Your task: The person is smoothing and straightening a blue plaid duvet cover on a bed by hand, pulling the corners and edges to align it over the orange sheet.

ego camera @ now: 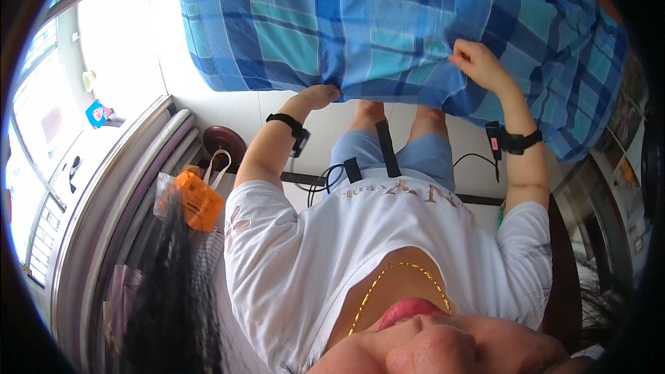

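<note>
A large blue and turquoise plaid cloth, apparently bedding, spreads in front of me across the upper part of the view. Its near edge falls above my knees. My left hand grips that edge near the middle, and the fabric bunches at the fingertips. Farther right and higher up, my right hand has its fingers curled closed on the cloth, with creases running out from them. The far side of the cloth lies beyond the frame, and what is under it is hidden.
Along the left runs a radiator-like ridged row of panels or rolls below a bright window. An orange bag with a pale handle is beside it. Near that stands a dark red round base. Black cables hang at my waist.
</note>
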Motion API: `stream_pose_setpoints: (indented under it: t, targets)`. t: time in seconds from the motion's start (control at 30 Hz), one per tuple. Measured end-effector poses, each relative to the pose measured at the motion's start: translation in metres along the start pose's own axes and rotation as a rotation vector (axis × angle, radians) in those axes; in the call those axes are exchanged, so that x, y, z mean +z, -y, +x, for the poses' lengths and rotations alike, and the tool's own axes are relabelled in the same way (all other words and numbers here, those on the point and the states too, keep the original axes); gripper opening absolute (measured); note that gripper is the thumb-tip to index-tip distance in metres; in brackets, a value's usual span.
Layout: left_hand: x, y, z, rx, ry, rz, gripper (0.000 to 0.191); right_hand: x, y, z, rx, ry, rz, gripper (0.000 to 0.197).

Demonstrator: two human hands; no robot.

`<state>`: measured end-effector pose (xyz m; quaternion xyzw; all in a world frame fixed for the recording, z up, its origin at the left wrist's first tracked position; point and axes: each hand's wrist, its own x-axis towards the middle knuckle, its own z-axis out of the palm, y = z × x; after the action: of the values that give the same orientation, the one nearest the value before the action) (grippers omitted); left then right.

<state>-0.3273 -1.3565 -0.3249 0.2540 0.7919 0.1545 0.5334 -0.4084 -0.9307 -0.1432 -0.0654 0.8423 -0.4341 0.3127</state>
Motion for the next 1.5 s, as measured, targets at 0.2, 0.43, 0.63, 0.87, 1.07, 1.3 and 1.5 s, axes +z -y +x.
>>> stream_pose_setpoints:
  t: [0.2,0.43,0.63,0.87,1.07,1.3,1.5]
  targets:
    - [-0.029,-0.043,-0.009,-0.079,-0.602,-0.065,0.02,-0.034,-0.008,-0.011,0.072,-0.163,0.026,0.024]
    - [-0.041,-0.03,-0.033,0.177,-0.897,0.172,0.062,-0.006,-0.019,-0.003,0.048,-0.175,-0.052,0.027]
    - [0.001,-0.022,-0.009,-0.15,0.221,0.142,0.037,0.046,-0.046,0.004,0.106,-0.138,-0.315,0.02]
    - [-0.099,-0.116,0.013,0.204,-0.434,-0.243,0.017,0.06,-0.077,0.01,0.085,-0.933,0.004,0.015]
    - [-0.129,-0.234,0.066,0.461,-0.495,-0.008,0.029,0.071,-0.114,-0.021,0.039,-0.701,0.159,0.026]
    - [-0.068,-0.415,0.156,0.656,-0.329,0.09,0.037,-0.002,-0.262,-0.235,0.136,-1.348,-0.05,0.029]
    - [0.008,-0.582,0.25,0.789,-0.258,0.077,0.037,-0.015,-0.497,-0.423,0.94,-1.833,-0.024,0.046]
